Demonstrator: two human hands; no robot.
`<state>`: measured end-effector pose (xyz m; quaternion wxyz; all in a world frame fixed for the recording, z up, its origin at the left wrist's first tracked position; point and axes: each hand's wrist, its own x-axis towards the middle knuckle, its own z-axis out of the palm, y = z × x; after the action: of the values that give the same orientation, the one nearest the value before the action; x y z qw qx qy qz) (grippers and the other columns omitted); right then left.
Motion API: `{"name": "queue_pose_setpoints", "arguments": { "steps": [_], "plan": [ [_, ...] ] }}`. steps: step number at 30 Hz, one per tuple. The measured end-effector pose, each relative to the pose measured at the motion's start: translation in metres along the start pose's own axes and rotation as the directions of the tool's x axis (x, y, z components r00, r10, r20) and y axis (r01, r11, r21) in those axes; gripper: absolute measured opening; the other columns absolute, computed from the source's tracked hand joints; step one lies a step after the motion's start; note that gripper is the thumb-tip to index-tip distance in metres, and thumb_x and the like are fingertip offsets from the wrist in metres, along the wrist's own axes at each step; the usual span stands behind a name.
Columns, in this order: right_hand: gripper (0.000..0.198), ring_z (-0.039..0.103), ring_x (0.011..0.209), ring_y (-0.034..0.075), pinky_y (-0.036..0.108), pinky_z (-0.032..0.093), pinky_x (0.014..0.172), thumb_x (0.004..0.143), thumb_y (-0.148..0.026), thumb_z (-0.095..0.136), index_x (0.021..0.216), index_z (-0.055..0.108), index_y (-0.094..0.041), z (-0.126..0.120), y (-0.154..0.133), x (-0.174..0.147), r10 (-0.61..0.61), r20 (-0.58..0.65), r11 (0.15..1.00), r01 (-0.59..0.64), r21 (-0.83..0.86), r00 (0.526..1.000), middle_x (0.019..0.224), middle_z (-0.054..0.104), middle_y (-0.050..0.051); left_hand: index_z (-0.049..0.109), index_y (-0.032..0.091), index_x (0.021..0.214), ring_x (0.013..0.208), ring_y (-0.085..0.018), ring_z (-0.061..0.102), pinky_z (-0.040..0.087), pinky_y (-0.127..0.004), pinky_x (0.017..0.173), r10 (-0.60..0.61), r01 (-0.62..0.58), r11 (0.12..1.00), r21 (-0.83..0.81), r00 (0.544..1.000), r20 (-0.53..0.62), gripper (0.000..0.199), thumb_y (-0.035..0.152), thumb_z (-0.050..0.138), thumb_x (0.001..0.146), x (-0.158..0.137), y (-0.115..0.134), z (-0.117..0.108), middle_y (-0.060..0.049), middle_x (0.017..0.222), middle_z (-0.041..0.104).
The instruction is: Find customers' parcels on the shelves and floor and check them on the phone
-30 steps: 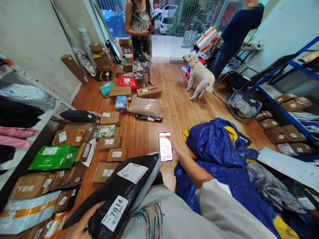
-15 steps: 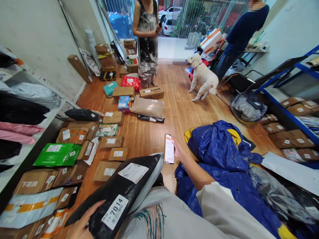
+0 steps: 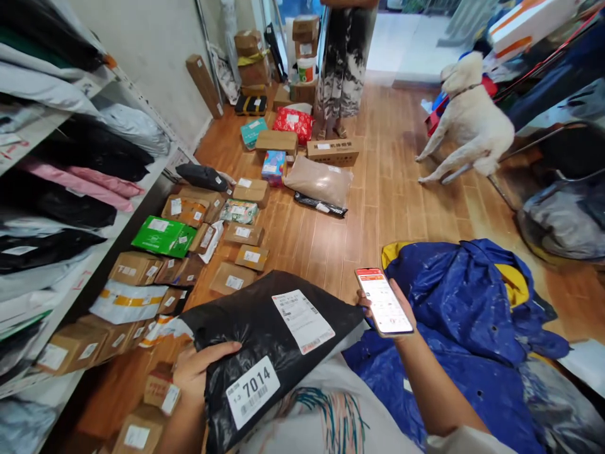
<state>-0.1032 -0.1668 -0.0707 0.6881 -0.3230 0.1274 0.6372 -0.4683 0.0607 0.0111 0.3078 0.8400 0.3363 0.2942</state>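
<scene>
A black plastic mailer parcel (image 3: 217, 378) lies tilted in front of my body, with a white shipping label and a second sticker reading 7014 on its face. My left hand (image 3: 196, 372) is closed on its left edge, thumb on top and the other fingers hidden underneath. In my right hand (image 3: 401, 302) is a smartphone (image 3: 385, 301), screen lit and facing up, with fingertips showing at its left side. The parcel's right corner comes close to the phone; whether they touch I cannot tell.
Rows of cardboard boxes (image 3: 243, 233) and parcels line the floor at left, beside shelves (image 3: 120, 243) of bagged parcels. A blue tarp bag (image 3: 444, 290) is heaped at right. A white dog (image 3: 467, 120) stands ahead, and a person (image 3: 345, 63) stands behind the boxes.
My view has swung left and down. The parcel has come up and turned flatter, its label facing me more. The phone now lies tilted with a different screen showing.
</scene>
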Motion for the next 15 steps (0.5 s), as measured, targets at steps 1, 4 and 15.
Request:
{"name": "queue_pose_setpoints", "arguments": {
  "steps": [1, 4, 15],
  "plan": [
    [0.057, 0.060, 0.073, 0.019, 0.032, 0.049, 0.063, 0.088, -0.067, 0.033, 0.118, 0.061, -0.027, -0.006, -0.005, -0.003, 0.007, -0.007, 1.000, -0.007, 0.000, 1.000, 0.095, 0.067, 0.009, 0.079, 0.025, 0.071, 0.048, -0.017, 0.067, 0.052, -0.023, 0.047, 0.040, -0.039, 0.999, -0.026, 0.999, 0.012, 0.037, 0.059, 0.066, 0.078, 0.000, 0.001, 0.003, -0.004, 0.060, 0.073],
    [0.056, 0.061, 0.078, 0.023, 0.037, 0.050, 0.065, 0.087, -0.063, 0.032, 0.118, 0.061, -0.025, -0.024, -0.022, -0.013, -0.013, -0.047, 0.999, 0.011, -0.043, 0.999, 0.101, 0.067, 0.011, 0.080, 0.025, 0.083, 0.051, -0.015, 0.067, 0.053, -0.019, 0.050, 0.183, -0.175, 0.976, -0.126, 0.982, 0.047, 0.019, 0.042, 0.073, 0.078, 0.008, 0.012, 0.015, -0.003, 0.065, 0.074],
    [0.061, 0.065, 0.091, 0.024, 0.035, 0.052, 0.076, 0.084, -0.060, 0.047, 0.125, 0.056, -0.016, -0.062, -0.067, -0.032, -0.003, 0.042, 0.995, 0.008, -0.104, 0.999, 0.110, 0.067, 0.013, 0.078, 0.024, 0.095, 0.055, -0.013, 0.067, 0.053, -0.019, 0.050, 0.358, -0.326, 0.909, -0.259, 0.929, 0.089, 0.022, 0.034, 0.078, 0.075, 0.045, 0.066, 0.063, -0.001, 0.071, 0.073]
  ]
}}
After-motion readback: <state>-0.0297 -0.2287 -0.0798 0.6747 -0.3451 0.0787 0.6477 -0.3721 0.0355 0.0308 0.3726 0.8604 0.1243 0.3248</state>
